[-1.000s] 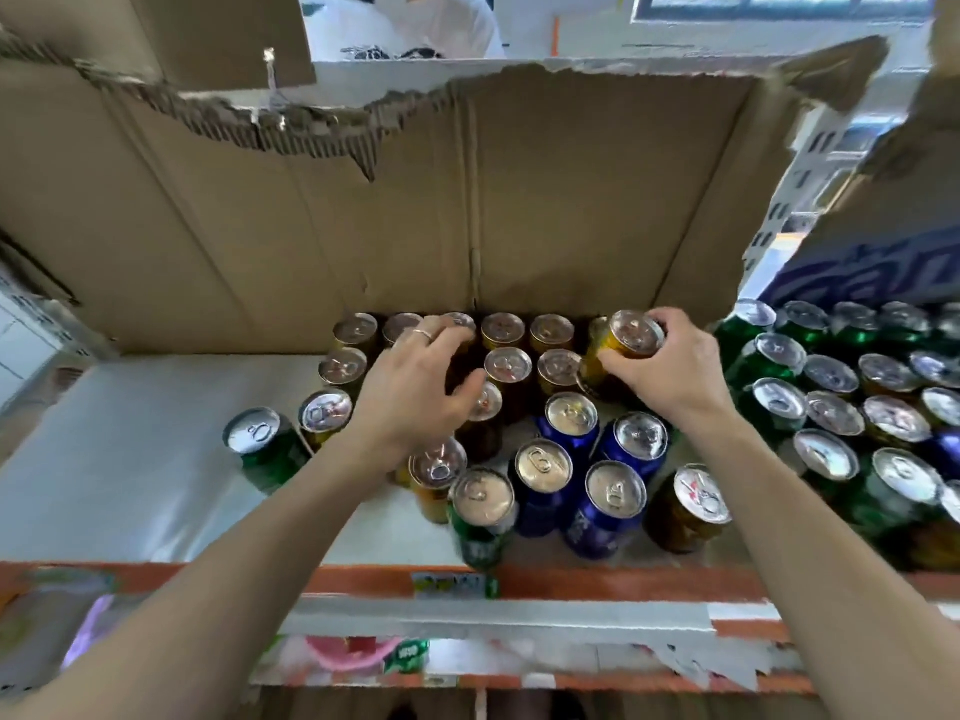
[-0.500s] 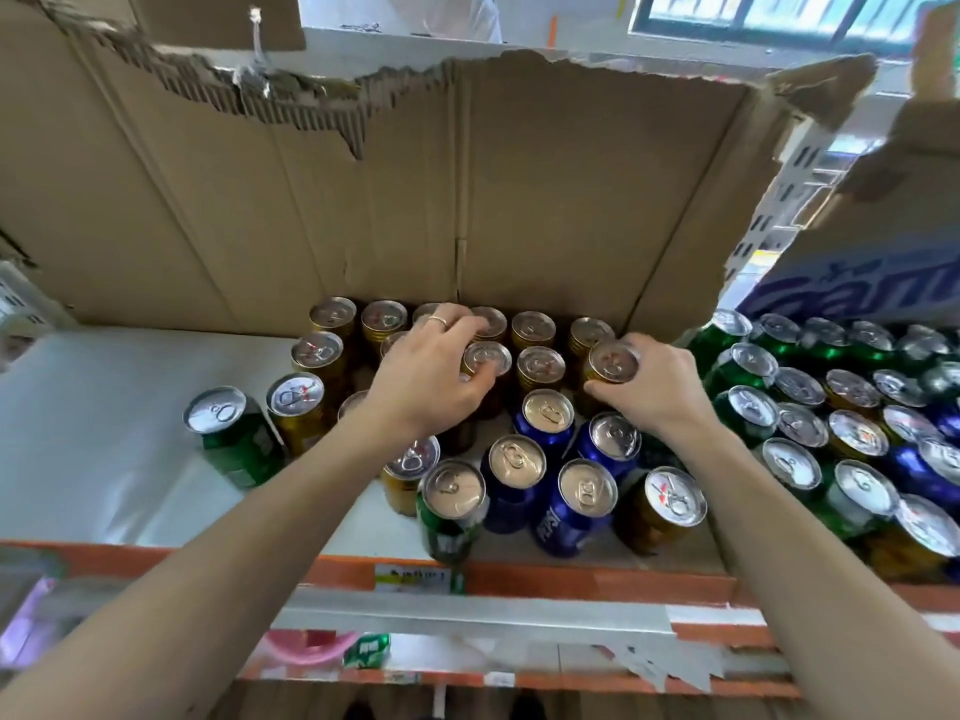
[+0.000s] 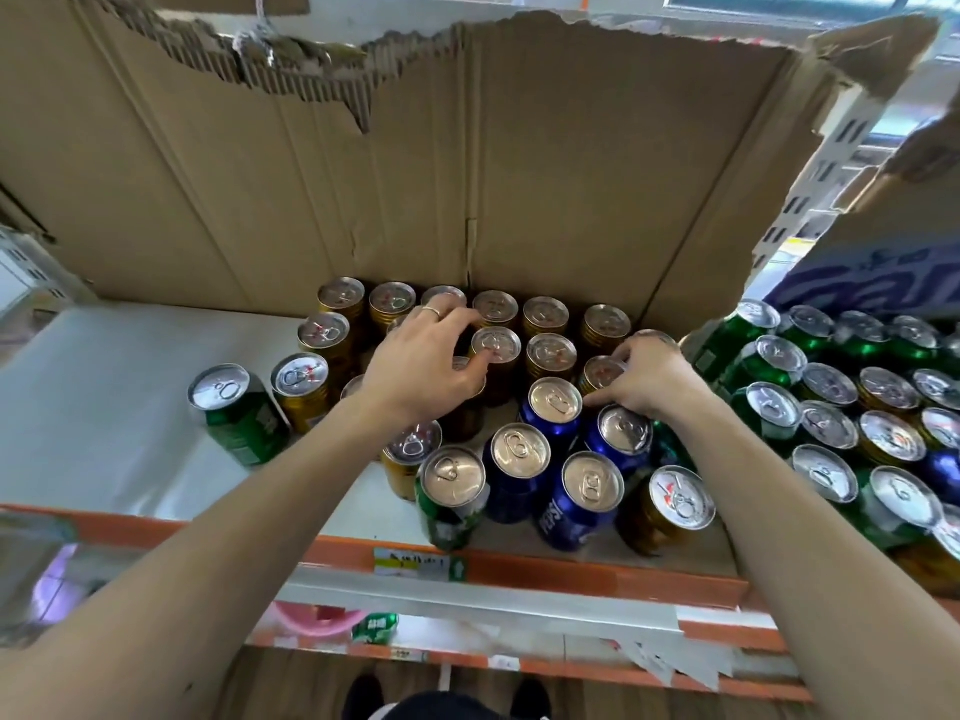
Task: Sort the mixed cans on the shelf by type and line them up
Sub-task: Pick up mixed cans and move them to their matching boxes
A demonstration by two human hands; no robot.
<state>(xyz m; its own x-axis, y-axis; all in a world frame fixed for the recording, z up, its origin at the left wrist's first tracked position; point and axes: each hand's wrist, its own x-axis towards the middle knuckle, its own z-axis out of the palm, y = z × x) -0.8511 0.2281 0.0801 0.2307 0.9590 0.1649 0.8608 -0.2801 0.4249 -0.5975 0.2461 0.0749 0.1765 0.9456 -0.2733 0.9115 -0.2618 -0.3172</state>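
right hand [image 3: 644,379] pinching upright gold can [image 3: 600,370], just behind blue cans [image 3: 555,402] | left hand [image 3: 423,366] arched over gold rows [image 3: 550,350], grip hidden | right nearer

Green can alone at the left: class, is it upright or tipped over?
Upright: the green can stands on its base on the shelf, lid and tab facing up.
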